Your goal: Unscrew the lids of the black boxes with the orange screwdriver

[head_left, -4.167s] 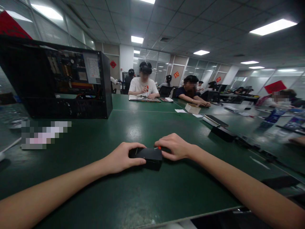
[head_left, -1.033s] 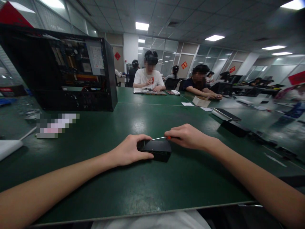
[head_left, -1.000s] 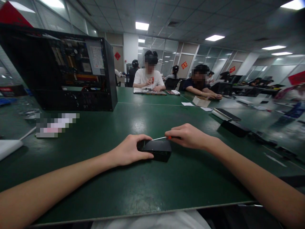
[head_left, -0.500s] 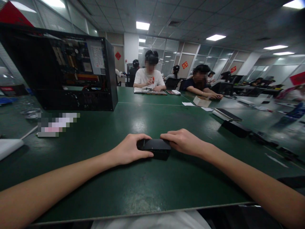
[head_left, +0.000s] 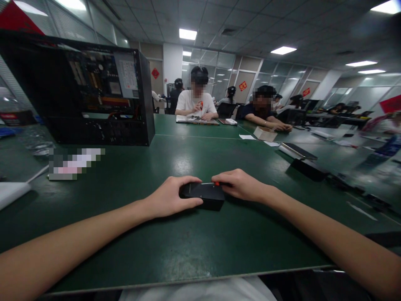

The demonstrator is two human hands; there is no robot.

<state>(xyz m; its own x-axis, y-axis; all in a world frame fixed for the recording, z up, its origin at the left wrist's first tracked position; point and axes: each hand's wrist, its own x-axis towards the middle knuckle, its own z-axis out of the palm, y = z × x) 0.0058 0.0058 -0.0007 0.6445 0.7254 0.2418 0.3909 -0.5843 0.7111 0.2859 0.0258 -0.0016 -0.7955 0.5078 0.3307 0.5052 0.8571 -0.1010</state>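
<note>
A small black rectangular box (head_left: 205, 195) lies on the green tabletop in front of me. My left hand (head_left: 171, 196) is closed around its left end, thumb along the near side and fingers along the far side. At the box's far right edge is my right hand (head_left: 239, 184), its fingers closed on a thin screwdriver (head_left: 216, 183) with a red tip to its handle and a light metal shaft. The shaft points left along the box's far top edge. Most of the handle is hidden in my fingers. The box's top looks flat against its body.
An open black computer case (head_left: 145, 100) stands at the left behind a blurred-out paper item (head_left: 75, 165). To the right lie a dark device (head_left: 297, 150), a black box part (head_left: 308, 170) and small black parts. A co-worker (head_left: 196, 102) sits across the table (head_left: 188, 242).
The box's top, raised along the near right edge before, now sits down on the body. The screwdriver's shaft and red part have come into sight at my right fingertips. My left hand has barely moved.
</note>
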